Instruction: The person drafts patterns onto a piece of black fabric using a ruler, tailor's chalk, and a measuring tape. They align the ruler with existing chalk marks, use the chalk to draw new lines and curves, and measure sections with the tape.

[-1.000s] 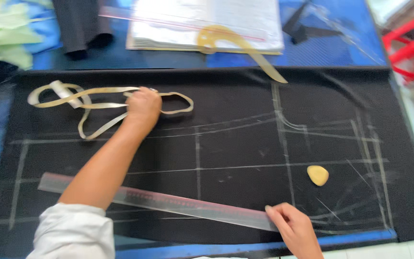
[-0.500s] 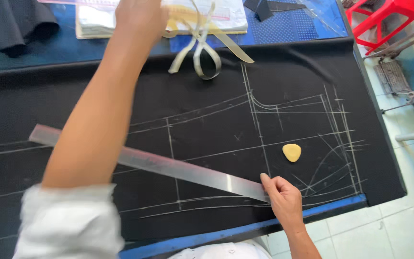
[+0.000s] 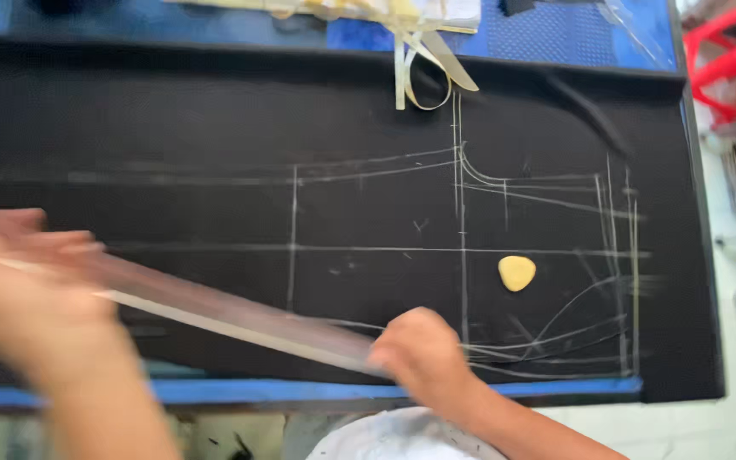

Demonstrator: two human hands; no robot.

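The right hand [image 3: 423, 353] rests knuckles-up on the near end of the ruler [image 3: 232, 319]. Its fingers are curled down onto the ruler's right tip, pressing it against the cloth [image 3: 215, 119]; how far they wrap the edge cannot be told from this angle. The left hand [image 3: 23, 281] is heavily blurred. It lies over the ruler's far-left end, fingers extended toward the left edge of the view and loosely spread. Whether it grips the ruler or only presses on it cannot be told.

The ruler is a long, clear straightedge. It runs between the two hands, sloping from upper left down to lower right, flat on the cloth.

The cloth is black and spread flat under both hands. It carries chalk lines [image 3: 462, 247]: straight horizontals and verticals forming a grid, plus curved lines beside and beyond the right hand.

The chalk [image 3: 516, 273], a small rounded yellow piece, lies on the cloth just beyond and to the right of the right hand, apart from it.

The tape [image 3: 423, 72], a cream measuring band, lies looped at the far edge of the cloth, well beyond both hands, with one end lying on the blue table [image 3: 555, 34].

A red stool [image 3: 730, 60] stands past the table's far right corner.
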